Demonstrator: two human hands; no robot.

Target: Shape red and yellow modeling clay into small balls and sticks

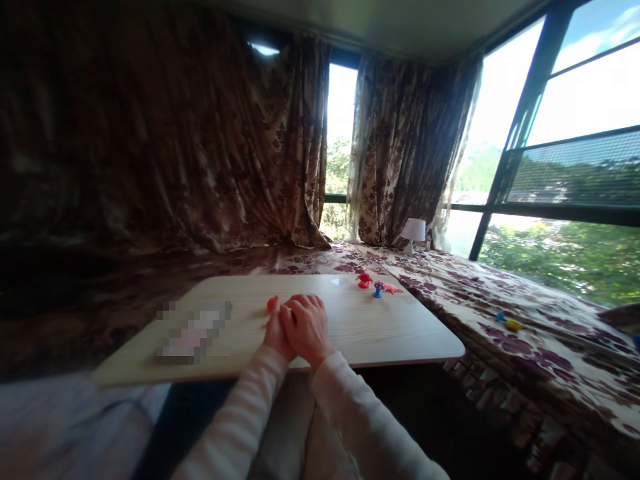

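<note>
Over the near part of the light wooden table, my two hands are pressed together. My right hand lies across my left hand, its fingers curled over it. Most of the left hand's fingers are hidden beneath the right. A small round red thing peeks out just past my left thumb; whether the hand touches it I cannot tell. What is between the palms, if anything, does not show. Farther right on the tabletop stand a red toy figure, a blue toy figure and a flat pinkish-red toy.
A blurred-out flat rectangular item lies on the table's left side. Beyond and to the right spreads a flower-patterned cover, bearing a yellow and blue toy and a white lamp. Curtains hang behind.
</note>
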